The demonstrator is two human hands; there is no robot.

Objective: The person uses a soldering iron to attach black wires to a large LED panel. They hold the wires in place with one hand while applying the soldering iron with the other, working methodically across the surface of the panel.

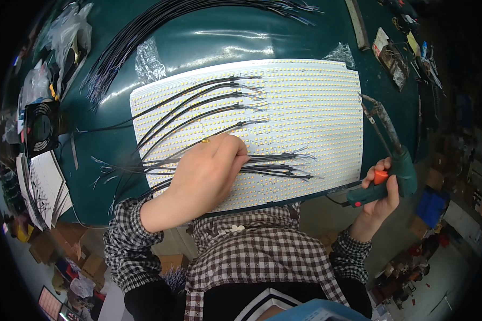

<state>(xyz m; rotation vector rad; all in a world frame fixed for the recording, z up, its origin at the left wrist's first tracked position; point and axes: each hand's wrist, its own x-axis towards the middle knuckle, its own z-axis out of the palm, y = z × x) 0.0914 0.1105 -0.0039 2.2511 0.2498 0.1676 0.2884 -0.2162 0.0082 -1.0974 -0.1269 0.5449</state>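
Observation:
A white LED panel (316, 123) dotted with rows of small yellow lights lies before me on the green table. Over its lower middle, my left hand (201, 174) is closed in a pinch at the black cables (276, 157), whose stripped thin wires fan out to the right. Exactly which cable sits between the fingertips is hidden. More black cables (190, 109) cross the panel's upper left, their wire ends touching the panel near its middle. My right hand (383, 203) grips a green soldering gun (408, 174) with an orange-red trigger, its metal tip pointing up beside the panel's right edge.
A thick bundle of black cables (160, 21) curves across the far side of the green table (284, 40). On the left stand a small black fan (42, 127), papers (48, 184) and plastic bags (69, 35). Clear tape pieces (150, 61) lie by the panel's far edge.

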